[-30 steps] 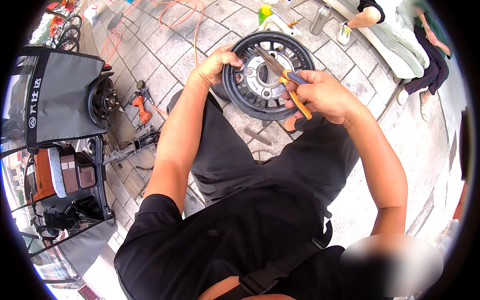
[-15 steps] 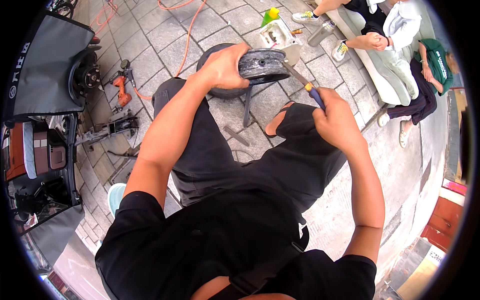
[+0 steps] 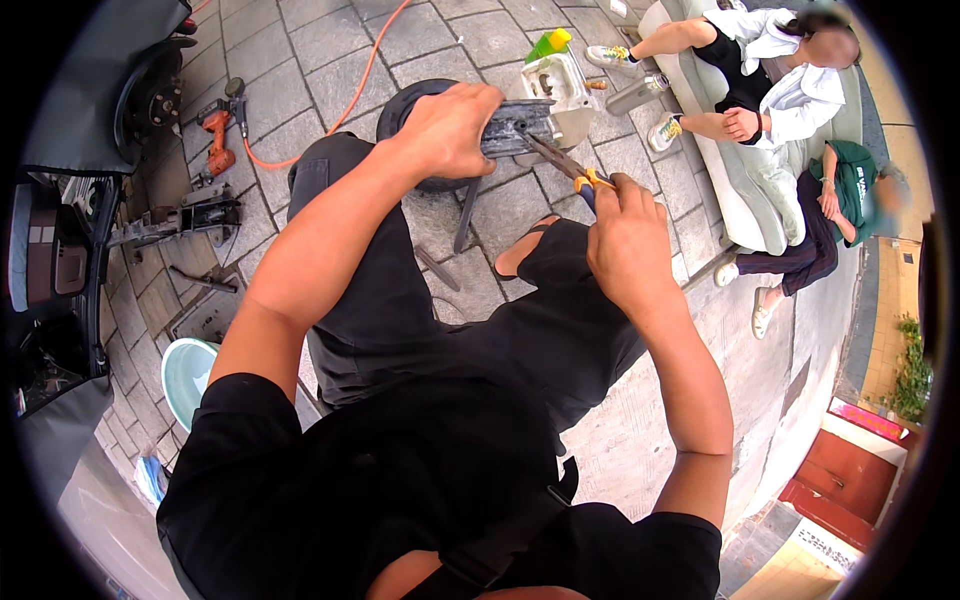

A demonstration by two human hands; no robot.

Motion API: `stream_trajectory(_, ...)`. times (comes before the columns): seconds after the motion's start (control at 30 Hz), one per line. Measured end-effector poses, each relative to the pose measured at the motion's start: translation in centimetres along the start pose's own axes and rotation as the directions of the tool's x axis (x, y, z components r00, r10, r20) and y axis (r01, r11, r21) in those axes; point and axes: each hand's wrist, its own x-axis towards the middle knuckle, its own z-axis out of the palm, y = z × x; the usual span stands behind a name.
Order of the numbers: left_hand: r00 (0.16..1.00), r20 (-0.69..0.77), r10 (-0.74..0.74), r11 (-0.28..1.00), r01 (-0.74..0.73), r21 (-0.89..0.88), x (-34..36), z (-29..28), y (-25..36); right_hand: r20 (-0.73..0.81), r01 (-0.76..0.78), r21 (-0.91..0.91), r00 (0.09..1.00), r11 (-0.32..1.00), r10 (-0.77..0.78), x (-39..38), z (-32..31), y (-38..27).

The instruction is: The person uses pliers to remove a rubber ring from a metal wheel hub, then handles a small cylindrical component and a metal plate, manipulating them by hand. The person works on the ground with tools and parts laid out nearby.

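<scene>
My left hand [image 3: 447,135] grips a scuffed dark-grey wheel rim [image 3: 518,130], fingers over its top and thumb low on its near side. A black tyre [image 3: 402,105] shows behind that hand, partly covered by it. In my right hand [image 3: 632,245] is a pair of pliers [image 3: 570,168] with orange-yellow and blue handles. Their jaws meet the right side of the rim; whether they pinch anything there is too small to tell. Below the rim a dark flat bar [image 3: 466,215] slants down, and another metal bar [image 3: 437,268] lies on the paving between my legs.
Beyond the rim stands a whitish open container [image 3: 550,75], with a green-and-yellow bottle [image 3: 548,44] and a metal flask [image 3: 637,95] nearby. Two people sit on a pale sofa [image 3: 735,190] at right. Leftward are an orange power tool [image 3: 215,140], an orange hose [image 3: 368,75] and a pale green basin [image 3: 184,375].
The rim has turned, now seen more from its side. My right hand has moved slightly left, and the tool, earlier seen edge-on, now shows two handles. The whole view has shifted too.
</scene>
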Motion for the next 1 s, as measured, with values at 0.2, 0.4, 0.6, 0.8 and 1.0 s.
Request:
stream_trajectory(0.2,0.998,-0.042,0.045,0.999,-0.045,0.011,-0.1,0.7,-0.3,0.006,0.049,-0.002,0.999,0.999,-0.049,1.1,-0.4,0.0)
stream_trajectory(0.4,0.996,-0.036,0.085,0.991,-0.081,0.11,-0.2,0.9,-0.1,0.084,0.072,-0.086,0.994,0.994,-0.064,2.2,-2.1,-0.7)
stream_trajectory(0.6,0.997,-0.015,0.073,0.989,-0.071,0.129,0.0,1.3,0.0,0.096,0.044,-0.094,0.995,0.995,-0.035,2.1,-2.1,-0.7)
stream_trajectory(0.8,0.996,-0.009,0.093,0.987,-0.091,0.133,0.0,1.6,-0.2,0.115,0.06,-0.097,0.992,0.994,-0.049,2.1,-1.9,-0.4)
stream_trajectory(1.0,0.994,-0.004,0.113,0.984,-0.111,0.141,0.0,1.9,0.0,0.113,0.077,-0.103,0.991,0.992,-0.066,1.8,-2.4,-0.6)
